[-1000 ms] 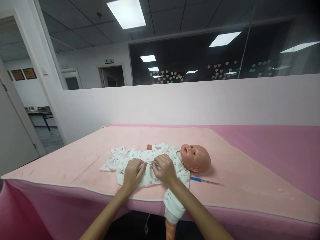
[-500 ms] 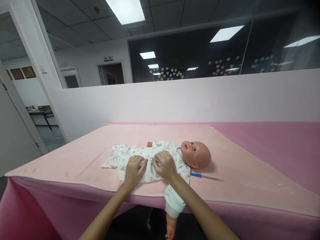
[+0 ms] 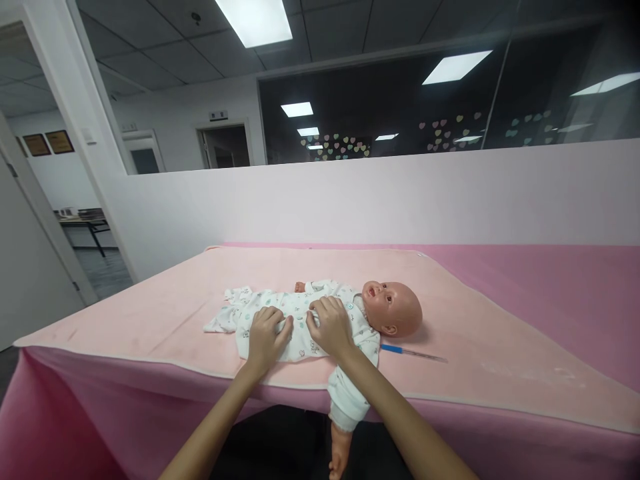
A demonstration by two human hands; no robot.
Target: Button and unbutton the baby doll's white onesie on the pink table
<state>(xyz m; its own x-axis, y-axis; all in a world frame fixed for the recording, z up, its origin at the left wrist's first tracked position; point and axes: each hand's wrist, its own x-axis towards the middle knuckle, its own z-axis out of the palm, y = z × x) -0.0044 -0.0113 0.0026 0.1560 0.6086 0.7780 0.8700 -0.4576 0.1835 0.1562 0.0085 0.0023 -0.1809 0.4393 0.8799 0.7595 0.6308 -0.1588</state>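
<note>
A baby doll (image 3: 393, 309) lies on its back across the padded table, head to the right, dressed in a white printed romper (image 3: 303, 339). My left hand (image 3: 267, 337) rests on the romper's lower front, its fingers curled into the cloth and the thumb toward the middle. On the chest side, my right hand (image 3: 329, 325) has its fingers bent over the fabric. Both hands' fingertips are partly hidden. Between them the front of the romper lies fairly flat. One doll arm (image 3: 340, 450) hangs over the table's near edge, its sleeve below my right wrist.
A thin stick with a blue handle (image 3: 393, 349) lies beside the doll's head. The peach mat (image 3: 165, 313) covers a pink cloth (image 3: 565, 273) that drapes over the front edge. Behind stands a white half wall (image 3: 380, 200) with glass above.
The cloth pinched up between my hands has flattened, and my hands have parted very slightly. The doll stays in place. The view has shifted a little.
</note>
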